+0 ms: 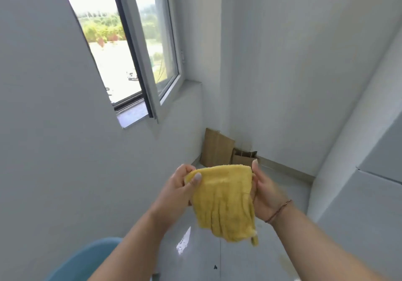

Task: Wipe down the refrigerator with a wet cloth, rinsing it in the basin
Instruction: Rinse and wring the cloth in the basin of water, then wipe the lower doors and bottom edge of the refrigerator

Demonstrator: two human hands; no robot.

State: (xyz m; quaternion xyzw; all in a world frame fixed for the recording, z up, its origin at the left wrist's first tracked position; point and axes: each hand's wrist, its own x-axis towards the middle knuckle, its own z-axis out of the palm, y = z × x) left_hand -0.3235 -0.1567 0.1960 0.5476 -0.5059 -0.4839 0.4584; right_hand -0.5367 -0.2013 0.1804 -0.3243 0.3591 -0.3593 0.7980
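Observation:
A yellow cloth (224,202) hangs in front of me, stretched between both hands at its top edge. My left hand (182,185) pinches the cloth's upper left corner between thumb and fingers. My right hand (265,191) grips the upper right edge, with a thin bracelet on its wrist. The cloth's lower part droops in folds over the floor. A blue basin (87,259) shows at the bottom left, partly hidden by my left forearm. The white refrigerator (369,193) stands at the right edge of the view.
A window (134,48) with a half-open sash sits in the grey wall at upper left. Flat cardboard (215,148) and a brown paper bag (243,156) lean in the far corner. The pale tiled floor (272,254) lies below my hands.

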